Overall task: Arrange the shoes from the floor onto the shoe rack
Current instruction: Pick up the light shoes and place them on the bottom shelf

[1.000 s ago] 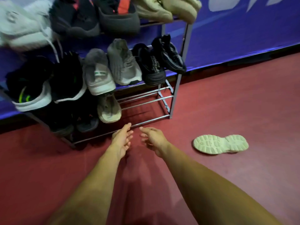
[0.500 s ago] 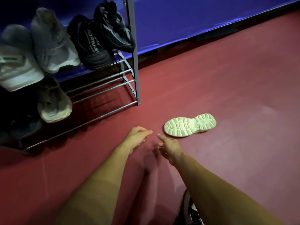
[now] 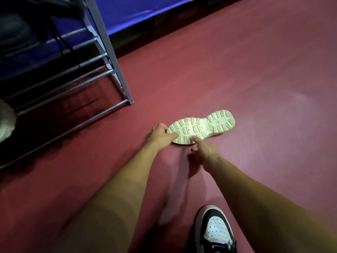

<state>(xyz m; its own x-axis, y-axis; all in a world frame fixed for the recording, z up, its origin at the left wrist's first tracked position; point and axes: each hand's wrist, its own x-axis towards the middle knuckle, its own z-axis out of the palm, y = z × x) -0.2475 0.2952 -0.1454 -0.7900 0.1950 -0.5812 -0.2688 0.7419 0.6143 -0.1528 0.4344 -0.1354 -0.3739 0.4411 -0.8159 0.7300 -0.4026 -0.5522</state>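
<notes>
A cream shoe [image 3: 202, 126] lies upside down on the red floor, its chunky tread facing up, toe end toward me. My left hand [image 3: 160, 135] rests at the toe end, thumb over the sole's edge and fingers down its far side. My right hand [image 3: 204, 150] touches the near edge of the sole with one fingertip, fingers apart. The metal shoe rack [image 3: 111, 57] stands to the left, its right post about a shoe's length from the shoe. A pale shoe [image 3: 5, 121] sits on the rack's lowest bars at the left frame edge.
A blue wall panel [image 3: 138, 10] with a dark base strip runs behind the rack. A black and white sneaker [image 3: 215, 232] on a foot is at the bottom of the view. Dark shoes [image 3: 16, 33] fill the upper left rack shelf, blurred. Open red floor lies to the right.
Both hands moved from in front of the rack rightward to the overturned cream shoe and now touch it. The view swung right and down, so most of the rack left the frame.
</notes>
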